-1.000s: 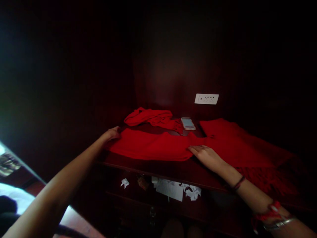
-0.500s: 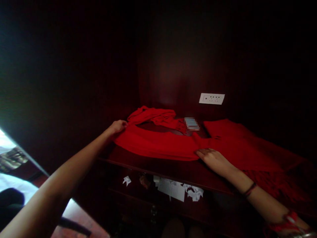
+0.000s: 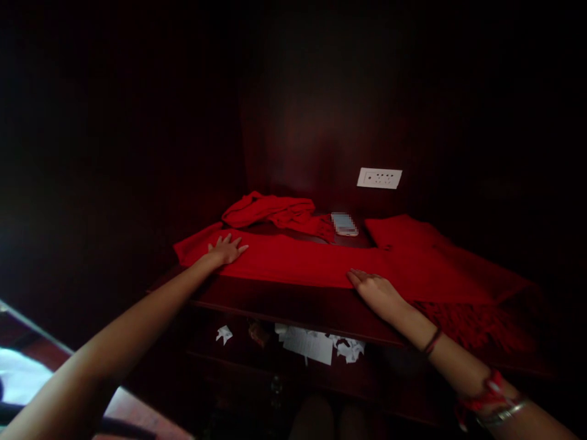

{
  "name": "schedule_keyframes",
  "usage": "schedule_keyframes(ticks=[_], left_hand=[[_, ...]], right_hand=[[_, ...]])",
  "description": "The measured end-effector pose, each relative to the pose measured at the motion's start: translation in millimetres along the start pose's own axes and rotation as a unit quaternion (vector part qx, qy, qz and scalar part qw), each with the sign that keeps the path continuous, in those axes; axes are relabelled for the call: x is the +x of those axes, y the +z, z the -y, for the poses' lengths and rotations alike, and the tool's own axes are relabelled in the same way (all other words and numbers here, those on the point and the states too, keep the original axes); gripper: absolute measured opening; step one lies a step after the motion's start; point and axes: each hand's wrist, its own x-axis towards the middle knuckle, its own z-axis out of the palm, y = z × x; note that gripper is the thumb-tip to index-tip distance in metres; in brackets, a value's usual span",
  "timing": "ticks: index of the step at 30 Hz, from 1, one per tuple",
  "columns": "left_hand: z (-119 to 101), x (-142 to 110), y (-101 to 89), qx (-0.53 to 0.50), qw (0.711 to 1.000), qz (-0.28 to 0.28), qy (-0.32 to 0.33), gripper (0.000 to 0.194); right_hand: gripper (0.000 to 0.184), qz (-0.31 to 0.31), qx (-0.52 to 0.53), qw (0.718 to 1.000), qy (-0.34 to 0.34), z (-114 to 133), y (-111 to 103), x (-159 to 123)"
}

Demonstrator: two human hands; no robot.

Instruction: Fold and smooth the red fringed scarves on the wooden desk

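A long red scarf [image 3: 293, 260] lies across the dark wooden shelf, its fringe hanging toward the front right. My left hand [image 3: 226, 249] rests palm down on the scarf's left part, fingers spread. At the scarf's front edge, right of the middle, lies my right hand [image 3: 372, 288], its fingers stretched out flat on the cloth. Behind the scarf at the left is a crumpled heap of red fringed cloth [image 3: 270, 211]. Whether this heap joins the scarf in front cannot be seen.
A phone-like flat object [image 3: 343, 224], blurred out, lies behind the scarf. A white socket plate [image 3: 380, 178] is on the back wall. The lower shelf holds a printed sheet [image 3: 308, 346], torn paper [image 3: 351, 350] and a small white scrap [image 3: 224, 334].
My left hand has let go of the scarf's left end and now lies flat on it. The scarf lies straighter and reaches farther left. My right hand has stayed at the front edge.
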Motion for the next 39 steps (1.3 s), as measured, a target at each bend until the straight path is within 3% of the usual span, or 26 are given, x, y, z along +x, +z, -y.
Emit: schedule_keyframes(ticks=[3, 7, 12, 15, 17, 20, 22, 25, 28, 32, 34, 36, 39], left_hand=[[17.9, 1.9, 12.7, -0.035, 0.999, 0.02, 0.017, 0.06], [35.8, -6.6, 7.5, -0.026, 0.999, 0.036, -0.016, 0.063], [24.9, -13.9, 4.7, -0.004, 1.0, 0.025, -0.008, 0.059], [13.1, -11.5, 7.9, -0.009, 0.999, 0.025, 0.035, 0.056], [5.9, -10.4, 8.1, -0.006, 0.998, 0.008, 0.058, 0.053], [1.8, -10.3, 6.8, -0.003, 0.998, -0.019, 0.068, 0.052], [7.5, -9.8, 7.5, -0.015, 0.999, 0.007, 0.034, 0.056], [26.5, -8.6, 11.6, -0.013, 0.999, 0.033, -0.022, 0.059], [40.5, -9.6, 14.3, -0.001, 0.999, 0.025, -0.022, 0.058], [32.0, -17.2, 8.8, 0.004, 0.999, 0.022, -0.046, 0.057], [22.9, -24.7, 3.6, 0.011, 1.0, -0.008, 0.0, 0.055], [17.0, -35.0, -0.5, 0.0, 0.995, -0.027, 0.095, 0.055], [17.8, -52.3, -1.1, -0.033, 0.978, 0.021, 0.206, 0.059]], right_hand=[[0.04, 0.008, -0.01, 1.0, 0.001, -5.7, -0.7, -7.7], [0.041, 0.013, 0.003, 1.0, -0.002, -13.5, 3.4, -23.0], [0.038, 0.089, 0.036, 0.994, 0.043, -32.3, -1.5, -36.4], [0.039, 0.157, 0.128, 0.979, 0.003, -35.4, -19.2, -24.8], [0.054, 0.154, 0.212, 0.963, -0.056, -24.6, -32.2, -5.1], [0.059, 0.07, 0.286, 0.953, -0.075, 10.7, -40.1, 36.9], [0.06, 0.023, 0.299, 0.953, -0.05, 38.9, -34.3, 63.6], [0.056, 0.038, 0.295, 0.954, -0.042, 70.4, -16.0, 86.5], [0.052, 0.043, 0.281, 0.958, -0.042, 78.5, -1.1, 88.1], [0.055, 0.063, 0.288, 0.954, -0.051, 70.0, -2.0, 83.1], [0.06, 0.052, 0.298, 0.95, -0.074, 69.0, -8.6, 84.6], [0.062, 0.008, 0.305, 0.946, -0.113, 73.7, -14.8, 88.4], [0.05, -0.048, 0.301, 0.937, -0.169, 86.0, -18.1, 93.4]])
